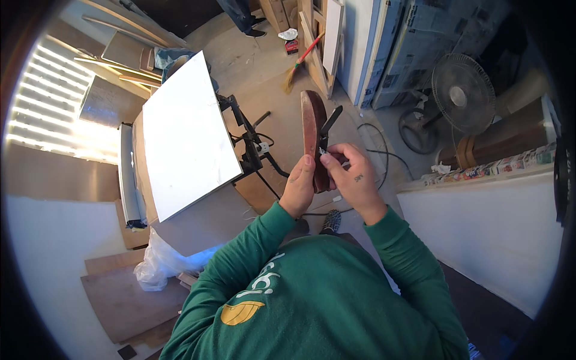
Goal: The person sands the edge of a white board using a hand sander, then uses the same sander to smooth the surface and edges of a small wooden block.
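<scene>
In front of my chest I hold what looks like a wooden hand plane [310,123], a long reddish-brown block with a worn, curved side. A dark flat blade-like piece [332,119] sticks out at a slant from its right side. My left hand [299,185] is closed round the near end, thumb on the wood. My right hand [355,179] is closed at the block's right side, thumb and finger pinched beside the base of the dark piece. A small whitish bit [322,152] shows at those fingertips; I cannot tell what it is.
Left of me, a white panel [183,135] lies on a covered table beside a black metal frame [252,147]. A cable [387,155] runs over the floor. Right stand a fan [459,96] and a low wall [486,225]. A broom [300,67] leans ahead; another person's leg [240,15] shows beyond.
</scene>
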Demonstrator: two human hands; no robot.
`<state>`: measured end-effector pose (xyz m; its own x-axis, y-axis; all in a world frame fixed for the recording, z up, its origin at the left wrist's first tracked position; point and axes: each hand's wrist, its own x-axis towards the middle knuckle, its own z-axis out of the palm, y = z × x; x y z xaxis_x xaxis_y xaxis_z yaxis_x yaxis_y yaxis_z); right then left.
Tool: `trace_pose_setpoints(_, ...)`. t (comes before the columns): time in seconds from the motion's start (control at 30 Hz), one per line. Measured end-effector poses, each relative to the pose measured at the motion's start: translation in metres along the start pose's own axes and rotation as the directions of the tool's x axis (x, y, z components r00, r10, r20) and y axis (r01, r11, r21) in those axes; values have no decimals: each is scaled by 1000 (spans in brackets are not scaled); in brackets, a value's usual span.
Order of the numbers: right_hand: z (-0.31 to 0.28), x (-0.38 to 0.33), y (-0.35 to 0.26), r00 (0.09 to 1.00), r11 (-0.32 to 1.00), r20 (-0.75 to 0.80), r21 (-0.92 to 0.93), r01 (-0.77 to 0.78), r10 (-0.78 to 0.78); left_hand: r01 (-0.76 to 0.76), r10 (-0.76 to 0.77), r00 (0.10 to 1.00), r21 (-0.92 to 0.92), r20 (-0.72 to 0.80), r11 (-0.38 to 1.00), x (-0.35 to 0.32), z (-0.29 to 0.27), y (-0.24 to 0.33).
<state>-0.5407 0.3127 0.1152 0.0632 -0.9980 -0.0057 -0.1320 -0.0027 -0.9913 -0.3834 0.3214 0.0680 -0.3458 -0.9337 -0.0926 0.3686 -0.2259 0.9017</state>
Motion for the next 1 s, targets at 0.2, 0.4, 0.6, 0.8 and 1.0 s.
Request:
trace_pose_setpoints(0.2, 6, 15, 13, 985, 992, 144, 76, -104, 92, 44, -45, 997, -19, -68, 999, -6, -7, -4)
trace_pose_setpoints(0.4, -15, 28, 38, 957, 720, 204, 631, -290, 208, 92, -118, 986, -207, -120, 974, -15, -26, -1)
trace_pose_setpoints(0.6, -6, 35, 63, 977, 989, 200, -140, -45, 73, 69, -102, 980, -190, -172, 979, -30, -47, 10)
trace_pose_setpoints(0.8, 4, 31, 75, 992, 969, 110, -246, -34, 62, 40, 531, 847, 999, -20, -26, -32, -59, 36)
trace_pose_setpoints(1.0, 17, -2, 112, 785, 935, 521, -76, -347, 334, 292, 370, 878, 952, -304, 90, -31, -85, 36)
